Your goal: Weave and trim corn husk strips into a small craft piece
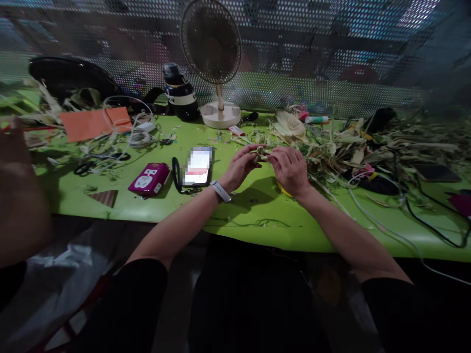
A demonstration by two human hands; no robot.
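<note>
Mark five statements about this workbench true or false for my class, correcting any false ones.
1. The left hand and right hand both touch a pale strip. True.
2. The fan stands left of the dark bottle. False: it stands to the bottle's right.
3. A pale band circles the left wrist. True.
4. The purple box lies right of the phone. False: it lies to the phone's left.
5. The tabletop is red. False: it is green.

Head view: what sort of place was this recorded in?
Probably a shared workshop table, though the room beyond is hard to make out. Dry, husk-like strips lie heaped on the green table, a perforated screen stands behind it, and another person's arm shows at the left edge.
</note>
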